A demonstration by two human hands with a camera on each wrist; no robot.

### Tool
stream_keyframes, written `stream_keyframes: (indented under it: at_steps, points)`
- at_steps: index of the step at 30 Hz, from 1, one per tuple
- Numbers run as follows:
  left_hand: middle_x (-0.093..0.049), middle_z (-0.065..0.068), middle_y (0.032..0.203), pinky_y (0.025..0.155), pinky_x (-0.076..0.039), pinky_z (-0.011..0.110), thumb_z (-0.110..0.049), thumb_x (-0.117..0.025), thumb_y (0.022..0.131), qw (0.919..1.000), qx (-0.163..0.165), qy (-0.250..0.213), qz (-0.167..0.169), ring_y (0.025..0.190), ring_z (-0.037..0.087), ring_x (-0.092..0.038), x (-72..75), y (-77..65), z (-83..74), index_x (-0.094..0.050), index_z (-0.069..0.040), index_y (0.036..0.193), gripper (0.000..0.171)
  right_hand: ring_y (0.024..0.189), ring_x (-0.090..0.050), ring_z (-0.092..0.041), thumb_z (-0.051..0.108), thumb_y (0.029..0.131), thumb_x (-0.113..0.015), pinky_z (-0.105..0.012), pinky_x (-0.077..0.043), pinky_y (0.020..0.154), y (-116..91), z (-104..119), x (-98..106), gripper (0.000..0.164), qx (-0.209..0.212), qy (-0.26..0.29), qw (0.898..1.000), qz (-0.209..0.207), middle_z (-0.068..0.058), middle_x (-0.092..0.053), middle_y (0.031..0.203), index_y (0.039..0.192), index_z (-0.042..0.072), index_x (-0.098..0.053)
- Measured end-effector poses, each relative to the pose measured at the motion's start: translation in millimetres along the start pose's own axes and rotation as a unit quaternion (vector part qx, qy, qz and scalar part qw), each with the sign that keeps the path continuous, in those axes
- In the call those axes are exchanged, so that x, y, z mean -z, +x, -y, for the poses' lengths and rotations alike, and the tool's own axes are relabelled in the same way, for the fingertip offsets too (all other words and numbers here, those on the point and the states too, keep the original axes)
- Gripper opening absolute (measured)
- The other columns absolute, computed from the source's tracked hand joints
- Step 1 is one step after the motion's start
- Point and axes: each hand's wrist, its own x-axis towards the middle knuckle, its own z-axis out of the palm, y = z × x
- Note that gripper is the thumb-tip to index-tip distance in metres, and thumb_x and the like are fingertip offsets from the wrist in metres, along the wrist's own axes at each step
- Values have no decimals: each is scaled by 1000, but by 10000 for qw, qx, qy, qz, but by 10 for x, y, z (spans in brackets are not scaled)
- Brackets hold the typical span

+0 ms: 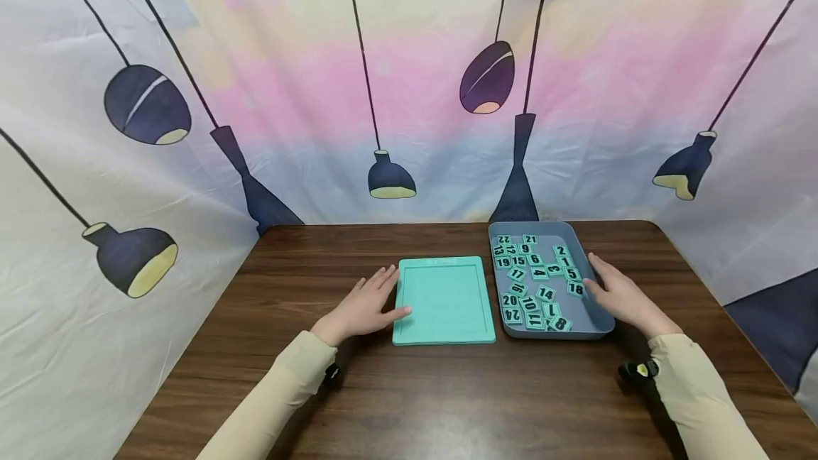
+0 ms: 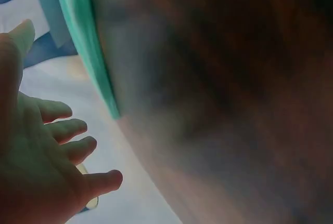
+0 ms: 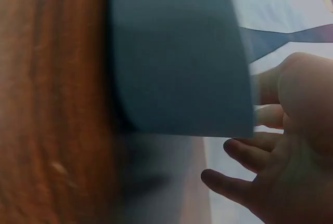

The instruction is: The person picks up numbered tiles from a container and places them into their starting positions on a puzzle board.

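A square turquoise board (image 1: 445, 304) with a raised border lies flat on the table. My left hand (image 1: 366, 305) is at its left edge, fingers straight and thumb overlapping the border. In the left wrist view the left hand (image 2: 47, 167) has spread fingers beside the thin board edge (image 2: 83, 42). To the board's right stands a grey-blue tray (image 1: 591, 314) holding several turquoise number tiles (image 1: 546, 293), scattered, some overlapping. My right hand (image 1: 623, 297) is at the tray's right wall, with fingers extended. The right wrist view shows the tray's outer wall (image 3: 182, 63) beside that relaxed hand (image 3: 296, 151).
The dark wooden table (image 1: 422, 396) extends in front of the board and tray. Behind it hangs a pastel cloth (image 1: 434, 91) printed with dark lamps. Dark bands show at the left wrist (image 1: 331, 373) and right wrist (image 1: 639, 370).
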Motion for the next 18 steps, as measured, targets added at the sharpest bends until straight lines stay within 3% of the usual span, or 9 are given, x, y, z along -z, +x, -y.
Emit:
stream_keyframes:
  at_steps: [9, 18]
  points:
    - [-16, 16, 167, 118, -16, 62, -60, -54, 99, 9991, -144, 132, 381, 153, 33, -16, -52, -62, -55, -21, -1, 160, 92, 143, -19, -57, 3, 104, -39, -69, -26, 107, 60, -57, -179, 57, 45, 89, 9999, 96, -41, -14, 157, 154, -16, -18]
    - [-13, 14, 168, 118, -14, 61, -70, -56, 92, 9961, -201, 336, 786, 154, 29, -12, -77, -92, -35, -19, -3, 161, 103, 141, -20, -59, 1, 102, -36, -68, -32, 101, -7, -175, -152, 57, -37, -105, 9999, 2, -38, -13, 158, 154, -14, -18]
